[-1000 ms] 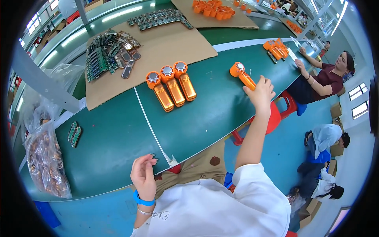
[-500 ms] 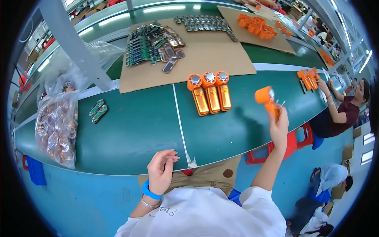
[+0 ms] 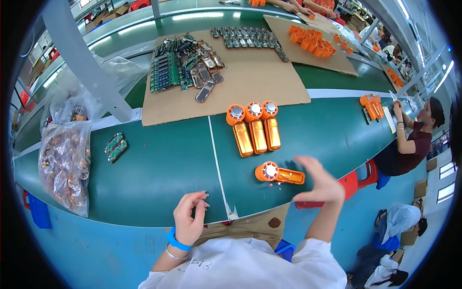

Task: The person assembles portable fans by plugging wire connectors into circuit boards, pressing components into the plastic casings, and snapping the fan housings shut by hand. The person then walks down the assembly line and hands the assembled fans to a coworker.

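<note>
An orange handheld fan (image 3: 267, 171) lies on its own on the green table, its handle pointing right and hollow, with small wires showing beside it. Just right of that handle is my right hand (image 3: 325, 185), thumb and fingers spread, slightly blurred and holding nothing. My left hand (image 3: 189, 219) hovers at the table's front edge, left of the white seam line, loosely bent with thumb and fingers apart and nothing visible in it. Farther back, three orange fans (image 3: 257, 135) with shiny handles stand side by side in a row.
Left on the table are two small green circuit boards (image 3: 116, 147) and a clear plastic bag of parts (image 3: 65, 166). A cardboard sheet (image 3: 250, 77) behind bears piled boards (image 3: 166, 72). Orange housings (image 3: 313, 41) lie farther back. A co-worker (image 3: 417, 137) sits at right near more orange fans (image 3: 371, 107).
My right hand has brought the orange fan down and left onto the table and let go of it. My left hand stays near the edge, almost unmoved.
</note>
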Tool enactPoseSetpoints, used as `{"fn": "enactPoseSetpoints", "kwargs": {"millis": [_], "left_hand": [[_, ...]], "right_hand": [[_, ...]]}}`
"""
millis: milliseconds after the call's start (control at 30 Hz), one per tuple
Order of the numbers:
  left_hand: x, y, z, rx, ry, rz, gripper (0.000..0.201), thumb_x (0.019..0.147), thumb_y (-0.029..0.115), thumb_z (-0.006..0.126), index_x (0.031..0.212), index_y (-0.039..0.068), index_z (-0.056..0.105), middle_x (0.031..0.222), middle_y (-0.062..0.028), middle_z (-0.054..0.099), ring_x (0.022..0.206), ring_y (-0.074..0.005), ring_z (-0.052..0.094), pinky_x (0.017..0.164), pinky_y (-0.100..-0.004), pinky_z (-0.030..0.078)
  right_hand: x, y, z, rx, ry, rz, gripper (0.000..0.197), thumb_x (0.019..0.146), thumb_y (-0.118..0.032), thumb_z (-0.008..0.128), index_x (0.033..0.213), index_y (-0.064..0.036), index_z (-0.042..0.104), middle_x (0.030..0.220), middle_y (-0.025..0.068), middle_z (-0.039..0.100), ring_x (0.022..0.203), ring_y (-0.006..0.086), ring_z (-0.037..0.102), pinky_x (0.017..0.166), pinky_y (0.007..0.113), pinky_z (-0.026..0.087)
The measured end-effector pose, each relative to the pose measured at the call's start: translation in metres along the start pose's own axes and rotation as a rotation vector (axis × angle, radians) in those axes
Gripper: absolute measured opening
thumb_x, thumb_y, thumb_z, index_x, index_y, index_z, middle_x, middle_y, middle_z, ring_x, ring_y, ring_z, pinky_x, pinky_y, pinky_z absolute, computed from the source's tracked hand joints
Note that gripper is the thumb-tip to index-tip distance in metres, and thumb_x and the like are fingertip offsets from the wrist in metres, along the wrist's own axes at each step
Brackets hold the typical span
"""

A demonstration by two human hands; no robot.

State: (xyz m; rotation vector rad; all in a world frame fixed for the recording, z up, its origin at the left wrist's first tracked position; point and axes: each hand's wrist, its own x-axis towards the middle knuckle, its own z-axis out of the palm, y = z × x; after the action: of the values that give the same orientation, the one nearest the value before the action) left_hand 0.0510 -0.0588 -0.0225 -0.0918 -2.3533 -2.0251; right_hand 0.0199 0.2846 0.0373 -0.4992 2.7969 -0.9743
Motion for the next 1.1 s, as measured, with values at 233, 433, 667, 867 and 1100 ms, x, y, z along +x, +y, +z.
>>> {"fn": "enactPoseSetpoints", "kwargs": {"millis": [233, 433, 667, 867, 1100], "left_hand": [[-0.004, -0.002, 0.008, 0.247, 0.13, 0.216, 0.023, 0.077, -0.013, 0.05, 0.095, -0.003, 0.059, 0.082, -0.0156, 0.061, 0.065, -0.0218, 0.062, 0.059, -0.0279, 0.05], [-0.007, -0.009, 0.008, 0.419, 0.149, 0.432, 0.025, 0.07, -0.015, 0.045, 0.089, -0.006, 0.059, 0.076, -0.0151, 0.061, 0.061, -0.0233, 0.061, 0.056, -0.0286, 0.05], [-0.006, -0.005, 0.006, 0.402, 0.106, 0.438, 0.029, 0.067, -0.016, 0.045, 0.09, -0.006, 0.059, 0.077, -0.0148, 0.061, 0.062, -0.0231, 0.061, 0.055, -0.0286, 0.05], [-0.012, 0.002, 0.007, 0.053, 0.082, 0.22, 0.047, 0.079, -0.006, 0.052, 0.125, -0.005, 0.041, 0.106, -0.0208, 0.058, 0.091, -0.027, 0.061, 0.081, -0.0338, 0.048], [0.006, 0.032, 0.033, -0.63, -0.142, 0.214, 0.077, 0.088, 0.033, 0.056, 0.141, 0.002, 0.01, 0.11, -0.0187, 0.055, 0.101, -0.032, 0.058, 0.091, -0.0509, 0.046]], "right_hand": [[0.246, 0.109, -0.086, -0.291, 0.41, 0.224, 0.047, 0.082, -0.034, 0.062, 0.108, 0.0041, 0.056, 0.096, 0.0214, 0.06, 0.092, 0.0319, 0.059, 0.081, 0.035, 0.047], [0.369, 0.192, -0.068, -0.548, 0.548, 0.39, 0.054, 0.082, -0.037, 0.059, 0.109, 0.0095, 0.05, 0.117, 0.032, 0.046, 0.104, 0.043, 0.052, 0.089, 0.044, 0.045], [0.329, 0.163, -0.083, -1.048, 0.218, 0.361, 0.027, 0.09, -0.015, 0.045, 0.1, 0.01, 0.052, 0.108, 0.0275, 0.048, 0.1, 0.0408, 0.052, 0.088, 0.043, 0.043], [0.139, -0.066, -0.021, -0.15, -0.013, -0.121, 0.042, 0.076, 0.006, 0.055, 0.117, 0.0051, 0.042, 0.11, 0.0219, 0.044, 0.091, 0.0333, 0.052, 0.085, 0.039, 0.043], [0.02, -0.118, 0.08, 0.123, 0.017, -0.316, 0.057, 0.074, -0.018, 0.072, 0.12, 0.0037, 0.045, 0.108, 0.0191, 0.048, 0.093, 0.0339, 0.053, 0.081, 0.038, 0.046]]}}
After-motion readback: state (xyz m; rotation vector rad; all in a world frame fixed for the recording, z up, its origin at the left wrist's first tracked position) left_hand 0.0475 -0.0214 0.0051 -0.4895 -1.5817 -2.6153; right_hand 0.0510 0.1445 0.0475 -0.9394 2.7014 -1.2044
